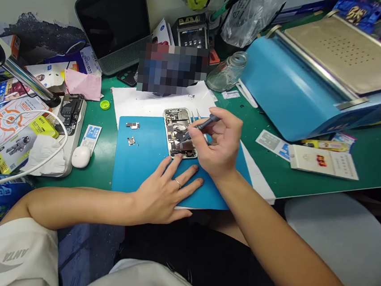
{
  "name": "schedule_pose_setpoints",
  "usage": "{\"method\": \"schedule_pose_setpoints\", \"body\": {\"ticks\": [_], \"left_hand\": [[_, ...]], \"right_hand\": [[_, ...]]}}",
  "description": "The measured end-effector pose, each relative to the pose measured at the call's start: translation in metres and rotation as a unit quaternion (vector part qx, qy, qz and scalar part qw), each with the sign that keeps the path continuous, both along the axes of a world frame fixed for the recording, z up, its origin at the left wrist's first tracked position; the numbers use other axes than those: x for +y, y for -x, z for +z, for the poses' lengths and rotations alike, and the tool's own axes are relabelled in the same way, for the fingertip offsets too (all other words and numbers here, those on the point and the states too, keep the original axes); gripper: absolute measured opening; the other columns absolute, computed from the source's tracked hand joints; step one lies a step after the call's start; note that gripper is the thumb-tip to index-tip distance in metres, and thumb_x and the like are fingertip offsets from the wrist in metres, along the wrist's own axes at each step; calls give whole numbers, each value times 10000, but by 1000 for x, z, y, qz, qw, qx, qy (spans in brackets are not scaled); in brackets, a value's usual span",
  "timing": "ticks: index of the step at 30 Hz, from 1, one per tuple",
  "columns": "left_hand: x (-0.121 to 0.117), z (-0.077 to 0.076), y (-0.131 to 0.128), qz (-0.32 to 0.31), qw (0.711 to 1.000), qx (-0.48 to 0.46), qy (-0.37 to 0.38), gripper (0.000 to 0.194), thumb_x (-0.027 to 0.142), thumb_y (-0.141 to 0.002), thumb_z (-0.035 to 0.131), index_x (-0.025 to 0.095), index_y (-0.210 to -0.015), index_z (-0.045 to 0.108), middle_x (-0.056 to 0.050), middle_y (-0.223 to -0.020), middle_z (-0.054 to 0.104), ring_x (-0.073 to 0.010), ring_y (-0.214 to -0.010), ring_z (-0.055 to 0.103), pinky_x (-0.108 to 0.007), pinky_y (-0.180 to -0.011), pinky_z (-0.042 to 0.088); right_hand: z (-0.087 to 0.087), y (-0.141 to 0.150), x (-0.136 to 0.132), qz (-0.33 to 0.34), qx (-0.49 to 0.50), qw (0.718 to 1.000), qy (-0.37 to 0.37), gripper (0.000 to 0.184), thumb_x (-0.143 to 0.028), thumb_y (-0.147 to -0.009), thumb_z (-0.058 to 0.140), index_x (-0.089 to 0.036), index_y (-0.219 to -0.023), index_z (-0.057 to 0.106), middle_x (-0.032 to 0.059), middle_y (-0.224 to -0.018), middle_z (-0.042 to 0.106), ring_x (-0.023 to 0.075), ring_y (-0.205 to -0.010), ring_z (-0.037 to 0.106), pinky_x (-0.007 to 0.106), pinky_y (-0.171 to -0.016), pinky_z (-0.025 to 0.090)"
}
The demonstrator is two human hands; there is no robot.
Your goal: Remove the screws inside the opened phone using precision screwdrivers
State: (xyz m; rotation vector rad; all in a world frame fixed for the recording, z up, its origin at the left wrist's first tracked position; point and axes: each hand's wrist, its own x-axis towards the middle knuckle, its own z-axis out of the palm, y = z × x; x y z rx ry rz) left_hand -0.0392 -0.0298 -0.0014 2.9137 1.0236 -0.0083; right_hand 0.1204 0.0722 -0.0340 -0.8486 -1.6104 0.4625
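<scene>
An opened phone point(176, 118) lies on a blue mat point(138, 156), its circuit boards and inner parts exposed. My right hand point(222, 141) is closed around a dark grey screwdriver point(207, 123). The tool slants down to the left over the middle of the phone; I cannot tell whether its tip touches. Flat on the mat, my left hand point(168, 186) spreads its fingers, with the foremost fingertips at the phone's lower edge. Two small metal phone parts, one upper point(132, 125) and one lower point(131, 141), rest left of the phone. Thin tool tips point(196, 114) show just behind it.
A large blue machine point(284, 75) with a perforated metal plate stands at right. A glass jar point(227, 72) and a dark screen point(113, 14) are behind. Boxes, a white earbud case point(81, 157) and a white cable point(52, 159) crowd the left. A cigarette box point(323, 161) lies right.
</scene>
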Motion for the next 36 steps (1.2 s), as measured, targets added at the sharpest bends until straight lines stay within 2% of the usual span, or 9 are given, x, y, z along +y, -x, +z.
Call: {"method": "schedule_pose_setpoints", "body": {"ticks": [8, 14, 21, 27, 32, 36], "left_hand": [[3, -2, 1, -15, 999, -22, 20, 785, 622, -977, 495, 123, -1571, 371, -170, -1624, 354, -491, -1509, 240, -556, -1209, 226], [4, -3, 3, -21, 998, -44, 41, 773, 596, -975, 513, 116, -1565, 373, -184, -1624, 345, -479, -1536, 168, -565, -1209, 247], [5, -4, 4, -16, 998, -52, 39, 773, 597, -967, 523, 122, -1560, 378, -177, -1622, 345, -500, -1521, 185, -590, -1209, 242], [6, -3, 4, -11, 998, -44, 38, 749, 604, -982, 474, 144, -1565, 376, -174, -1622, 342, -501, -1507, 218, -611, -1168, 280], [6, 0, 4, -3, 999, -38, 26, 741, 618, -980, 464, 173, -1566, 383, -152, -1632, 332, -506, -1523, 163, -631, -1183, 228], [6, -1, 4, 1, 999, -44, 28, 750, 631, -970, 480, 174, -1558, 393, -163, -1627, 335, -521, -1518, 157, -641, -1190, 208]], "right_hand": [[0, -3, 4, -41, -2, 999, -30, 405, -381, -979, 586, -363, -1365, 464, 61, -1074, 656, 216, -837, 710, 433, -771, 657], [2, -4, 4, -70, 13, 997, -17, 511, -430, -996, 541, -364, -1454, 325, 76, -1021, 688, 250, -835, 703, 512, -847, 619], [3, -3, 4, -69, 20, 997, -11, 455, -407, -982, 578, -348, -1402, 415, 65, -958, 679, 245, -847, 698, 468, -806, 621], [3, -1, 6, -61, 24, 998, 2, 424, -374, -979, 584, -328, -1374, 439, 58, -1025, 668, 221, -870, 694, 417, -744, 619], [2, -2, 7, -64, 17, 998, -10, 433, -323, -970, 600, -316, -1375, 445, 44, -985, 675, 214, -844, 693, 400, -700, 611], [1, -2, 8, -52, 25, 998, -2, 442, -306, -969, 605, -316, -1383, 450, 45, -985, 682, 211, -838, 693, 404, -727, 617]]}}
